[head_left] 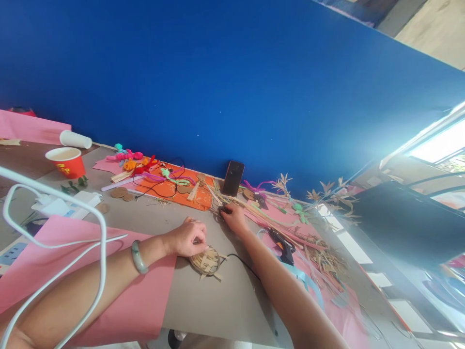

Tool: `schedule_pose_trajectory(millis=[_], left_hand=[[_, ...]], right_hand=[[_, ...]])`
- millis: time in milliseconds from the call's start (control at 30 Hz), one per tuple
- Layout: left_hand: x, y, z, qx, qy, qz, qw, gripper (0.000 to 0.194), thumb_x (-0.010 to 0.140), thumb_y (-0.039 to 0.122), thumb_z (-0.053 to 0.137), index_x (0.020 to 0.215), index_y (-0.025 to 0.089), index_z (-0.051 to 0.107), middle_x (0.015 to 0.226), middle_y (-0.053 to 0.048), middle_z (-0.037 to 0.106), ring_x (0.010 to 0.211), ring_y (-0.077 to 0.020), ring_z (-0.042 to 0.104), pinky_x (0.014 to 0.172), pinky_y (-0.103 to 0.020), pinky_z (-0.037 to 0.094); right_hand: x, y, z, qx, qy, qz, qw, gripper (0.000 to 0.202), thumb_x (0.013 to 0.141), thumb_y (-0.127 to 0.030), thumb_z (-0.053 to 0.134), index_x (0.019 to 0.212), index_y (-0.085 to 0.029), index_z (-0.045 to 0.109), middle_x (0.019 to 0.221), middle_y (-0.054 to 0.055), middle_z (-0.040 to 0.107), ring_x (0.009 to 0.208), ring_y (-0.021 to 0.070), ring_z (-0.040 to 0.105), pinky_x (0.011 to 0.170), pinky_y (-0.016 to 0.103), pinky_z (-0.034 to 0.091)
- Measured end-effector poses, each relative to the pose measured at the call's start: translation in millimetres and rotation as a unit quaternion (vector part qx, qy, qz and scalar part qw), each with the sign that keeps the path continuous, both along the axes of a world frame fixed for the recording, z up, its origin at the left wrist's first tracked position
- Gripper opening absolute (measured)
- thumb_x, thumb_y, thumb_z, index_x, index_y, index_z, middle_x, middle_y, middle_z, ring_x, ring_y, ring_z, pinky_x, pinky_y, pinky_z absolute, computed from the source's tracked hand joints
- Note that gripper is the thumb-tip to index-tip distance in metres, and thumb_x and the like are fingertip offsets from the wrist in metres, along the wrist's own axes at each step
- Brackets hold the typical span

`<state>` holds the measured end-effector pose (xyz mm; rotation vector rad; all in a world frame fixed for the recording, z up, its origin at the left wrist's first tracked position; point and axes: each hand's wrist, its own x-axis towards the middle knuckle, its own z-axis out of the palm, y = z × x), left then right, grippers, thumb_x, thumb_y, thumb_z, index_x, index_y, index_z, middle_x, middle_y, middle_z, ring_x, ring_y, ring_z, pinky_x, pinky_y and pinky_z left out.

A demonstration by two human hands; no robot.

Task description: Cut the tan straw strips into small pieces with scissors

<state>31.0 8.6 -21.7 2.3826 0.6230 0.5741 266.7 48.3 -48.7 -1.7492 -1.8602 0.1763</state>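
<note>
A small round piece woven from flat straw strips (207, 263) lies on the grey table, with loose strip ends sticking out around it. My left hand (192, 237), with a jade bangle (139, 257) on the wrist, has its fingers curled at the upper left edge of the weave. Farther back, my right hand (235, 218) is closed around a small dark object (224, 210), mostly hidden by the fingers. This hand is at the near end of the straw strips, just below a smartphone (233, 178) leaning on the blue wall.
A black glue gun (283, 246) lies right of my right forearm, beside dried stalks (323, 257). Pipe cleaners (174, 177) clutter an orange sheet (196, 199). On the left are a red paper cup (70, 165), a power strip (82, 202) and white cables (104, 252) crossing pink paper (145, 305).
</note>
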Motion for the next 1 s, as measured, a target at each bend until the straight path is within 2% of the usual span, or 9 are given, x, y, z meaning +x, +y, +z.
schedule_pose_trajectory(millis=[167,333,433,600,733,867,1000], left_hand=[[0,6,-5.7,-0.014,-0.034,0.074,0.997,0.020,0.074,0.023,0.064,0.056,0.016,0.057,0.067,0.001,0.059,0.067,-0.0120,0.053,0.077,-0.029,0.033],[0,9,-7.9,-0.023,-0.045,0.134,0.990,0.017,0.074,0.023,0.062,0.059,0.016,0.058,0.067,0.001,0.061,0.067,-0.0127,0.054,0.077,-0.030,0.034],[1,7,-6.9,-0.026,-0.040,0.142,0.989,0.014,0.074,0.022,0.062,0.061,0.017,0.060,0.067,0.000,0.062,0.067,-0.0133,0.055,0.078,-0.031,0.034],[1,5,-6.0,-0.034,-0.052,0.119,0.991,0.011,0.073,0.018,0.060,0.061,0.017,0.060,0.069,0.001,0.064,0.067,-0.0127,0.056,0.082,-0.031,0.035],[2,6,-7.7,-0.026,-0.056,0.125,0.990,0.011,0.073,0.018,0.060,0.062,0.017,0.061,0.068,0.000,0.065,0.066,-0.0128,0.056,0.081,-0.031,0.036],[1,8,-6.8,-0.034,-0.069,0.145,0.986,0.010,0.072,0.019,0.060,0.062,0.017,0.063,0.068,-0.001,0.065,0.067,-0.0135,0.056,0.076,-0.029,0.039],[2,8,-4.5,-0.123,-0.121,0.167,0.971,0.012,0.075,0.024,0.060,0.073,0.016,0.068,0.073,-0.003,0.069,0.070,-0.0150,0.059,0.065,-0.025,0.043]], right_hand=[[-4,-1,2.4,0.001,-0.013,0.012,1.000,0.018,0.071,-0.025,0.055,0.055,-0.017,0.055,0.064,0.001,0.058,0.064,0.0141,0.047,0.060,0.025,0.028],[-8,-3,5.4,-0.006,-0.033,0.006,0.999,0.016,0.071,-0.025,0.058,0.057,-0.017,0.058,0.066,0.001,0.059,0.066,0.0146,0.048,0.062,0.026,0.027],[-8,-5,5.0,-0.010,-0.038,-0.016,0.999,0.016,0.072,-0.027,0.058,0.059,-0.018,0.059,0.066,0.002,0.058,0.067,0.0156,0.048,0.063,0.026,0.026],[-9,-7,4.4,-0.030,-0.023,-0.032,0.999,0.020,0.072,-0.028,0.058,0.055,-0.018,0.054,0.062,0.002,0.057,0.064,0.0156,0.045,0.062,0.027,0.025],[-10,-5,9.3,-0.051,0.017,-0.031,0.998,0.025,0.068,-0.028,0.059,0.049,-0.019,0.047,0.053,-0.002,0.049,0.057,0.0134,0.039,0.059,0.026,0.023],[-3,-7,22.3,-0.074,0.085,-0.031,0.993,0.026,0.066,-0.031,0.059,0.048,-0.019,0.044,0.049,-0.004,0.040,0.053,0.0113,0.032,0.055,0.027,0.021],[5,-21,40.9,-0.115,0.179,-0.020,0.977,0.029,0.068,-0.043,0.060,0.056,-0.018,0.052,0.049,-0.005,0.037,0.050,0.0101,0.029,0.052,0.026,0.023]])
